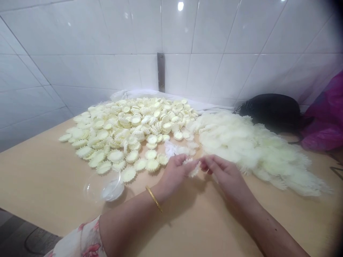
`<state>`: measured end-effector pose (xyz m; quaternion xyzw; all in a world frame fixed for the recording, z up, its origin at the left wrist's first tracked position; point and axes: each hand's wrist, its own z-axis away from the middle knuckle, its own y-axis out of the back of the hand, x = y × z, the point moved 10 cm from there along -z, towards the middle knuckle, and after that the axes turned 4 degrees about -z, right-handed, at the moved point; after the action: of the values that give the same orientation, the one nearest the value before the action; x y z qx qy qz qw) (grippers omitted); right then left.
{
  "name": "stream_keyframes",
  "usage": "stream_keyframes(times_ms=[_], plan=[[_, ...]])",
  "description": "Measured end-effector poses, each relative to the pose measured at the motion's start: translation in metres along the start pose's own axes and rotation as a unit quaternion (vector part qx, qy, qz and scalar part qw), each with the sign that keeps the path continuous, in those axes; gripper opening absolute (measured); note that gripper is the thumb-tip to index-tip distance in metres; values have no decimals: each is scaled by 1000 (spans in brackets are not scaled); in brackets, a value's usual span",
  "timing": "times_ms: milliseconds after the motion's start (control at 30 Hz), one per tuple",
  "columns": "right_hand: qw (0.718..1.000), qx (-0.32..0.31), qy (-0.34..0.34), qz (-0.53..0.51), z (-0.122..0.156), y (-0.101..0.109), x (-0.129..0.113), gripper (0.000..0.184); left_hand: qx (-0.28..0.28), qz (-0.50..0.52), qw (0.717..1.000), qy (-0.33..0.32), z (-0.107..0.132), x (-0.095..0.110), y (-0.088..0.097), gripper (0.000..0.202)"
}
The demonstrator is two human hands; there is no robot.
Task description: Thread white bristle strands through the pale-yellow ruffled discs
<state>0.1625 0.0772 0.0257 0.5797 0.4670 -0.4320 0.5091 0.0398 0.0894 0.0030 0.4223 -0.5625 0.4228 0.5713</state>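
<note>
Your left fingers (pixel 190 166) hold a frilly piece (pixel 195 171); what your right fingers (pixel 212 165) hold, I can't tell. Squeezing hard could bend its edge.

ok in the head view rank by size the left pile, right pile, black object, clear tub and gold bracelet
Largest to smallest:
1. left pile and right pile, too alike to rank
2. black object
3. clear tub
4. gold bracelet
</note>
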Motion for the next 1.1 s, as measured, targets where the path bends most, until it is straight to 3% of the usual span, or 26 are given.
stream_keyframes(times_ms=[200,333,633,800,967,1100], plan=[[996,-52,38,-59,0,-9,-6,25,6,35,999,10,0,-1,0,39],[992,-90,79,-35,3,-16,-14,22,11,51,998,38,0,-6,0,43],[991,-81,96,-36,5,-18,-14,14,-31,69,996,45,0,-11,-9,47],[987,-75,2,-142,1,-18,3,20,-21,91,990,101,0,-19,-9,49],[957,-34,-90,-272,-2,-14,25,22,-49,217,965,135,0,-20,-19,29],[941,-16,-128,-312,-3,-13,35,25,-55,222,963,143,1,-22,-22,26]])
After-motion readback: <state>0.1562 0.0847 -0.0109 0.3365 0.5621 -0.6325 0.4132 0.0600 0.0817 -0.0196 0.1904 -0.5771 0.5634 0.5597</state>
